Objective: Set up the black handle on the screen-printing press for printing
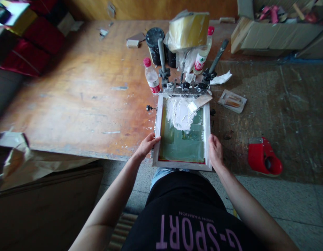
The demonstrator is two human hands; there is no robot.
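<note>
A screen printing frame with a pale rim and green mesh lies in front of me at the table's edge. My left hand grips its left side, thumb on the rim and the other fingers partly hidden. On the opposite side my right hand is closed on the rim, its fingertips largely out of sight. Thick white ink is spread over the far half of the mesh. A squeegee with white ink on its end rests slantwise at the frame's far right corner. Behind the frame stands a metal hinge clamp with two upright rods.
Bottles with red caps and a black tub stand beyond the clamp, near a large roll of yellowish tape. To the right lie a clear plastic package and a red tape dispenser. A cardboard box sits at back right.
</note>
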